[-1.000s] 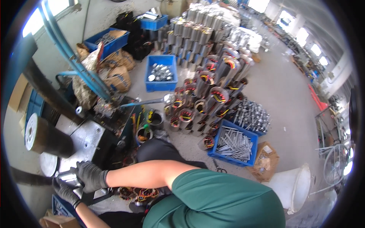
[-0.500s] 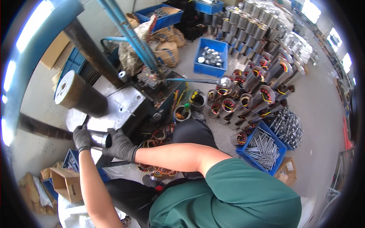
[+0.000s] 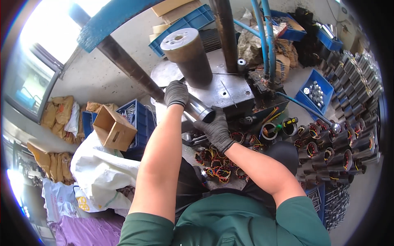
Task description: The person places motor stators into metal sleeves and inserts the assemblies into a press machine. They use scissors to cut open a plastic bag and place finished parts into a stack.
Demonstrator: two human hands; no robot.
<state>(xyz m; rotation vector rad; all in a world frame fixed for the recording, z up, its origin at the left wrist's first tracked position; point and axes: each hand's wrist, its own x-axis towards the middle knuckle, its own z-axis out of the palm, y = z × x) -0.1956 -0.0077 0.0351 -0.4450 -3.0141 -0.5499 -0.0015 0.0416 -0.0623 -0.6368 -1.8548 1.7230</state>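
A shiny steel tube (image 3: 196, 105) lies tilted between my two hands, its dark open end toward me and to the right. My left hand (image 3: 176, 94), in a dark grey glove, is closed around the tube's far end. Gloved the same way, my right hand (image 3: 216, 130) grips the near end by its rim, fingers partly hidden. Just beyond stands a thick upright metal cylinder (image 3: 188, 57) with a holed, pale top, on the steel bed of a press (image 3: 234, 92).
Dark columns (image 3: 225, 33) of the press rise behind and left. Wound coils with coloured wires (image 3: 219, 166) lie below my hands. A blue lever with a ball end (image 3: 335, 128) reaches right, near standing motor housings (image 3: 344, 156). A cardboard box (image 3: 113, 128) sits left.
The view has swung left, so the press and my hands appear farther right. Both hands keep hold of the steel tube, with its open end now turned more toward me.
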